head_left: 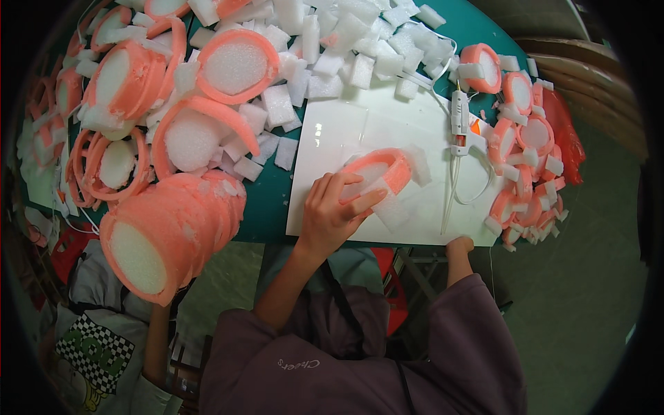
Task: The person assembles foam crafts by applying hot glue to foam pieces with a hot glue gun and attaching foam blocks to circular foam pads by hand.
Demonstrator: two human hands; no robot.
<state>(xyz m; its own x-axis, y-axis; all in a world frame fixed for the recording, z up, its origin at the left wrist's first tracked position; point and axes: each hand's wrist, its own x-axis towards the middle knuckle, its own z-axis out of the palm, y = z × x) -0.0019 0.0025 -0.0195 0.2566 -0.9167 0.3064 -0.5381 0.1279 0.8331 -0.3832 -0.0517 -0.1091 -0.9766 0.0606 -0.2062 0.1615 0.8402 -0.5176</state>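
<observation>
My left hand has its fingers and thumb round a pink foam ring with a white foam centre. The ring rests on a white board, with a white foam piece against its near side and another pale piece beyond it. My right hand is low at the board's front edge; its fingers are hidden from sight. Beyond it, on the board's right part, a white hot glue gun lies apart from both hands, its thin cord trailing nearby.
Loose white foam blocks heap across the back of the green table. A stack of pink foam rings juts over the front left edge. Finished-looking ring pieces crowd the right edge beside a red plastic bag. Another person's arm shows at lower left.
</observation>
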